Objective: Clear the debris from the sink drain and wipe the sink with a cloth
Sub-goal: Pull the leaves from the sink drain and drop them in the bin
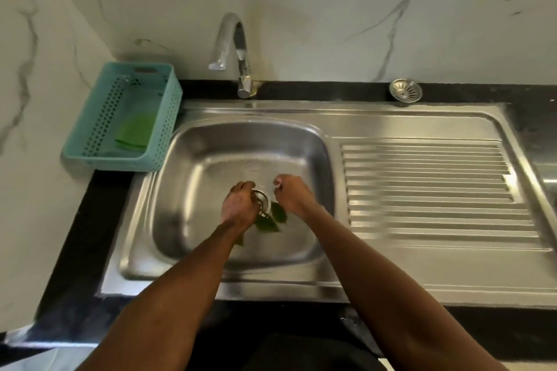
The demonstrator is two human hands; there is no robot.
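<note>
- The leaves (269, 220) lie flat on the sink (193, 190) floor, just beside the drain (261, 200) on its near side; one more leaf shows under the left forearm.
- Left hand (238, 205) is down at the drain's left rim, fingers curled; whether they pinch a leaf or the drain ring I cannot tell.
- Right hand (291, 194) hovers just right of the drain, fingers loosely curled with something small and pale at the tips; what it is I cannot tell.
- Handling, as I judge it: the leaves look thin, limp and light, probably clinging to wet steel. Best lifted by a raised edge or the stem end, not scraped flat.
- The strainer (405, 90) sits out on the worktop (301, 90) behind the drainboard.
- A green cloth (134, 131) lies in the basket (90, 126); likely soft and easily bunched for wiping.
</note>
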